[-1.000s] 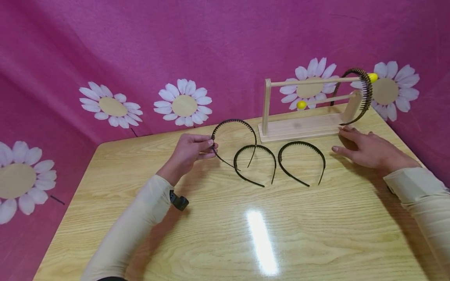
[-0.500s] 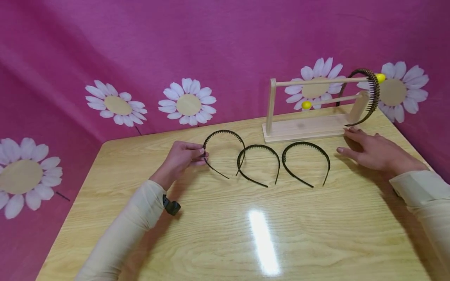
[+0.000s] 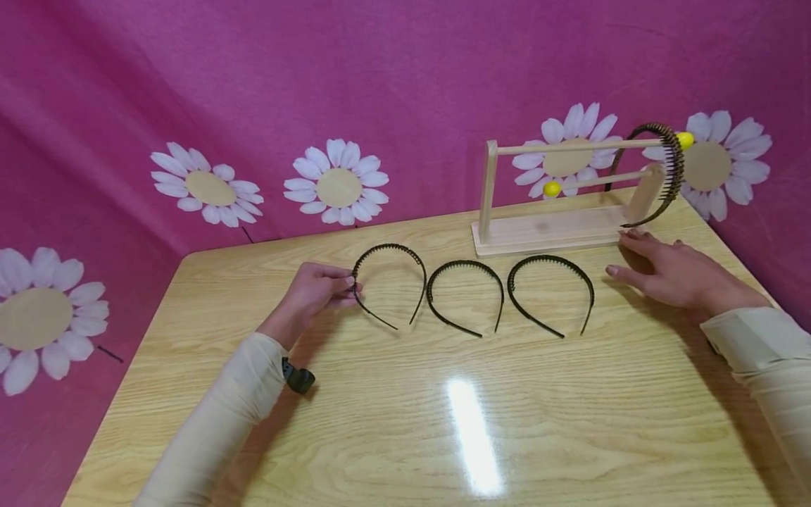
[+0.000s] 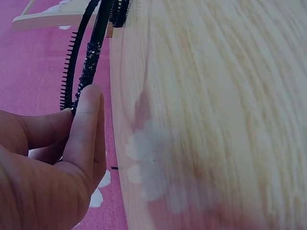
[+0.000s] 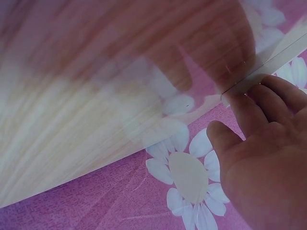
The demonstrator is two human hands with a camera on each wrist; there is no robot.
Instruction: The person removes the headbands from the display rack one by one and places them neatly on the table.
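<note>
My left hand (image 3: pixel 310 296) pinches the side of a black toothed headband (image 3: pixel 389 246) between thumb and fingers. In the left wrist view, glittery dark trim shows on that headband (image 4: pixel 88 62), just beyond the fingertips. To its right on the table are a second black headband (image 3: pixel 465 263) and a third (image 3: pixel 551 258). My right hand (image 3: pixel 678 271) has its fingers stretched out at the front right corner of a wooden rack (image 3: pixel 545 231). In the right wrist view, its fingertips touch the base edge (image 5: pixel 254 79). A brown toothed headband (image 3: pixel 675 172) hangs from the rack's upper rod.
The rack has two rods, each with a yellow ball (image 3: pixel 552 189) at its end. It stands at the back right of the glossy wooden table (image 3: pixel 355 422). Behind rises a pink cloth (image 3: pixel 405 84) with white flowers.
My left hand has drawn its headband left and nearer, away from overlapping the middle one; the two now sit side by side. My right hand stays by the rack. The view has shifted slightly.
</note>
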